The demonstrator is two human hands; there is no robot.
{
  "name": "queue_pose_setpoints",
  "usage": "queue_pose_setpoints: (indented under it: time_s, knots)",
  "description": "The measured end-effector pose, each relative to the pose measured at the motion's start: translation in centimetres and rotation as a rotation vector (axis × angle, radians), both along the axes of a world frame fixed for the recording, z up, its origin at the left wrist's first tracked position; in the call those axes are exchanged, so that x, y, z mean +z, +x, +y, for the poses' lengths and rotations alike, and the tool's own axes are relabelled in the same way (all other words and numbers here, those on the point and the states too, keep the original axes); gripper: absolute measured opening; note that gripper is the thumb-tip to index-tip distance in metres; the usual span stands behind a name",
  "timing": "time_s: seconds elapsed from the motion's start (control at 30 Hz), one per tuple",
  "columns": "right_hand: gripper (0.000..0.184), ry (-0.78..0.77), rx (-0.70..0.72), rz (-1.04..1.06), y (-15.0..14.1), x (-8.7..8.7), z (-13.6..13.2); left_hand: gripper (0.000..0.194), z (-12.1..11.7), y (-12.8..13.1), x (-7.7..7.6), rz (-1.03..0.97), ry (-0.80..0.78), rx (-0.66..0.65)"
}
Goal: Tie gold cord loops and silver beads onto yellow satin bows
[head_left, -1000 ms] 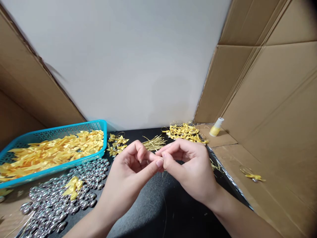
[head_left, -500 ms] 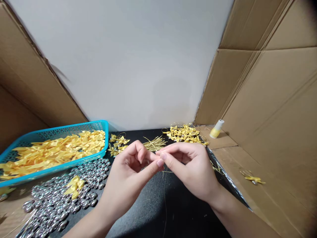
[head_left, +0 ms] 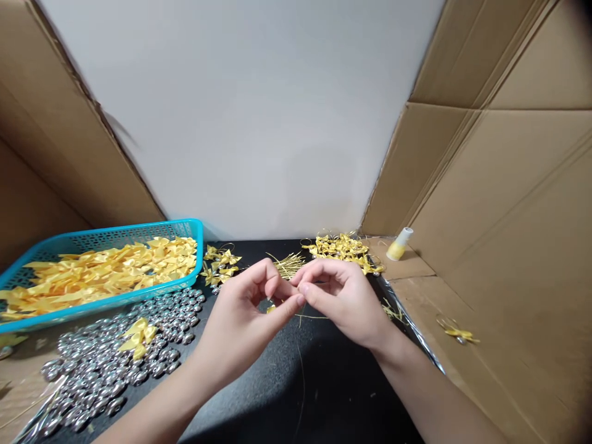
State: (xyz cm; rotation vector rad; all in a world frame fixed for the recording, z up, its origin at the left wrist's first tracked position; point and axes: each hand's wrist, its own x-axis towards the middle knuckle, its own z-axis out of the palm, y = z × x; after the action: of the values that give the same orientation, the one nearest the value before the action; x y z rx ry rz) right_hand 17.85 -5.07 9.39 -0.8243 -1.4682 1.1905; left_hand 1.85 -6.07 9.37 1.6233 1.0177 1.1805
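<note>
My left hand (head_left: 252, 308) and my right hand (head_left: 345, 302) meet in front of me above the black table, thumbs and forefingers pinched together. Between the fingertips is a thin yellow thread (head_left: 300, 318), whose short ends show just below them; most of it is hidden by the fingers. A longer fine strand (head_left: 303, 376) trails downward over the dark surface. Through the gap of my left hand a small yellow scrap (head_left: 271, 308) peeks out, too covered to name. Just behind the hands lies a bundle of gold cords (head_left: 289, 265).
On the left, a blue basket (head_left: 200, 246) holds yellow ribbon bows. Silver beads (head_left: 106, 364) spread before it, one bow (head_left: 139, 338) on top. Finished-looking bow ornaments (head_left: 340, 246) lie at the back. A thread spool (head_left: 398, 244) stands on cardboard at right, near another bow ornament (head_left: 460, 334).
The view has shifted slightly, so the scene sits a little differently. Both hands keep their pinch, with fingertips together; a yellow scrap now shows inside the left hand's gap.
</note>
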Motion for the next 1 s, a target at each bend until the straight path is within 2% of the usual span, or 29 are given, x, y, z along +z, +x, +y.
queue_pose_setpoints:
  time_s: [0.17,0.27,0.47,0.63,0.77,0.93,1.0]
  knots:
    - [0.007,0.071,-0.014,0.036,0.1,-0.3,0.6,0.038,0.5,-0.1,-0.5,0.085,0.02,-0.025]
    - [0.007,0.086,-0.045,0.11,0.9,-0.1,1.1,0.039,1.0,-0.2,-0.7,0.119,-0.014,-0.092]
    - [0.011,0.012,-0.107,0.259,3.1,1.1,1.7,0.038,2.1,-0.6,-1.0,0.182,-0.104,-0.206]
    - [0.009,0.094,-0.205,0.311,5.5,2.2,1.8,0.035,3.1,-1.3,-1.3,0.218,-0.214,-0.316]
    - [0.007,0.211,-0.333,0.327,8.0,3.2,1.8,0.027,3.9,-1.9,-1.4,0.318,-0.292,-0.405]
    - [0.015,0.336,-0.558,0.429,11.3,4.4,1.4,0.024,4.7,-2.8,-1.3,0.431,-0.364,-0.469]
    - [0.016,0.402,-0.663,0.303,12.7,4.6,1.4,0.024,4.9,-3.2,-1.3,0.472,-0.373,-0.5]
